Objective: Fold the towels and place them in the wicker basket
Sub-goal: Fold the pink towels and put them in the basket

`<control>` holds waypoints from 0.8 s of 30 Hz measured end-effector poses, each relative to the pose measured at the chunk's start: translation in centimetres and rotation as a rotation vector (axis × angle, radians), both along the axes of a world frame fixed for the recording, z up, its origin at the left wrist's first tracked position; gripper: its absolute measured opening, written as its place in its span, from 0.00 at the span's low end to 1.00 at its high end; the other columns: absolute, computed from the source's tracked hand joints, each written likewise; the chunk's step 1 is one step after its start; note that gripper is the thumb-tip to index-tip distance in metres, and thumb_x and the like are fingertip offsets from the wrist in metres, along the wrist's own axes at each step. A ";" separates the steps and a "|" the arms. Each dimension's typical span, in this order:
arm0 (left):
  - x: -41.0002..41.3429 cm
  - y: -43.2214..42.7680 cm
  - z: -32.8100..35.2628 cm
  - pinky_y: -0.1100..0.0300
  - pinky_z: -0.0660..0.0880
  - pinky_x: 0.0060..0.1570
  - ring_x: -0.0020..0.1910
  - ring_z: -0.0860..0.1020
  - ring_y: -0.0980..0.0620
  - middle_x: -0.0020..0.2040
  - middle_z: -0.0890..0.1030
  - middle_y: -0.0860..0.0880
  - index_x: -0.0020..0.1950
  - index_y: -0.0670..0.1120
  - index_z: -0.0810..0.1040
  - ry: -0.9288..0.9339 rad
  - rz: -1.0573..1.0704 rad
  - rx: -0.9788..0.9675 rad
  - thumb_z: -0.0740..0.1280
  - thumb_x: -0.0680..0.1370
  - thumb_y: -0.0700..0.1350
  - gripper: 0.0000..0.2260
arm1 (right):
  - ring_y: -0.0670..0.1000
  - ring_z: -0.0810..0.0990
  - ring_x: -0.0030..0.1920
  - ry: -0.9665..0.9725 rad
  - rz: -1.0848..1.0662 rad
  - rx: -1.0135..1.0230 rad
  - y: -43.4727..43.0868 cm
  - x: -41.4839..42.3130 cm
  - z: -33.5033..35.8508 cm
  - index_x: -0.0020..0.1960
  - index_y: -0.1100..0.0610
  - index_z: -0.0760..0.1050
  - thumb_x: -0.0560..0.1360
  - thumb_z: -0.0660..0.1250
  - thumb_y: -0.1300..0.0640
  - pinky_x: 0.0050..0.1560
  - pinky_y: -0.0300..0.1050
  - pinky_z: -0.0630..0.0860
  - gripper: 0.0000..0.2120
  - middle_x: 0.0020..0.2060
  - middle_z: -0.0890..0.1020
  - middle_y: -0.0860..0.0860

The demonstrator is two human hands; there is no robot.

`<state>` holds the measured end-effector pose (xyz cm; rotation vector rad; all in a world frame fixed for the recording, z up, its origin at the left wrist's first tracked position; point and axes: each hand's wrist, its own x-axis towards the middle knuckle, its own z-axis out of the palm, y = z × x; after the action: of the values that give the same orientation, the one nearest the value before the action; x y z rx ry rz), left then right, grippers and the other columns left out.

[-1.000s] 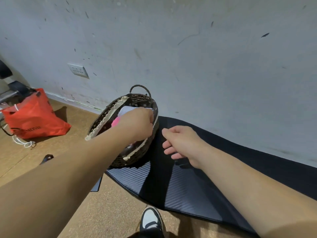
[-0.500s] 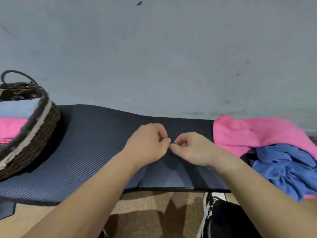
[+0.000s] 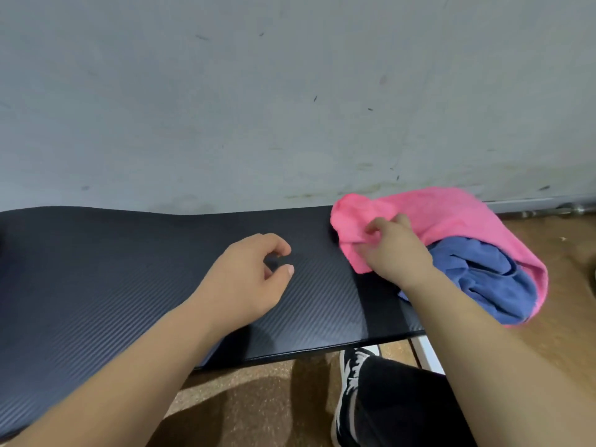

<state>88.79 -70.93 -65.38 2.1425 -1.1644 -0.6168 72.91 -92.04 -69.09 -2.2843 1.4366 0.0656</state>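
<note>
A crumpled pink towel [image 3: 448,214] lies at the right end of the dark ribbed mat [image 3: 129,269], partly over a bunched blue towel [image 3: 483,279]. My right hand [image 3: 393,250] pinches the near left edge of the pink towel between thumb and fingers. My left hand [image 3: 251,279] hovers over the middle of the mat, fingers curled apart, holding nothing. The wicker basket is out of view.
A grey scuffed wall [image 3: 290,108] rises right behind the mat. Brown floor [image 3: 567,253] shows to the right and in front. My shoe [image 3: 350,395] and dark trouser leg [image 3: 406,411] sit just below the mat's front edge.
The view swung right, away from the basket. My left hand left the basket and came over the mat. My right hand reached right and took hold of the pink towel.
</note>
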 end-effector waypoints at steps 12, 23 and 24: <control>-1.1 1.5 2.5 0.60 0.80 0.50 0.52 0.80 0.65 0.66 0.74 0.67 0.76 0.61 0.67 0.148 0.079 -0.223 0.74 0.76 0.55 0.30 | 0.41 0.73 0.35 -1.081 -0.093 -0.132 7.3 3.6 10.9 0.51 0.57 0.73 0.84 0.62 0.57 0.36 0.36 0.70 0.05 0.35 0.77 0.43; 1.2 0.8 2.1 0.66 0.76 0.36 0.36 0.82 0.63 0.37 0.86 0.55 0.46 0.46 0.84 0.403 0.346 -0.343 0.71 0.79 0.39 0.04 | 0.44 0.81 0.42 -0.776 0.352 0.141 11.0 6.0 8.9 0.46 0.55 0.80 0.79 0.71 0.56 0.48 0.43 0.77 0.04 0.41 0.83 0.46; 1.6 0.4 2.0 0.63 0.74 0.34 0.35 0.81 0.60 0.37 0.86 0.51 0.46 0.45 0.83 0.419 0.444 -0.359 0.72 0.79 0.42 0.03 | 0.46 0.79 0.40 -0.648 0.299 -0.007 10.1 5.5 8.3 0.42 0.53 0.78 0.77 0.71 0.52 0.45 0.46 0.76 0.07 0.39 0.81 0.47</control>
<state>90.40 -70.54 -63.42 1.7681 -0.5036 -0.5642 78.41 -81.90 -60.84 -2.2072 0.7625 -0.5390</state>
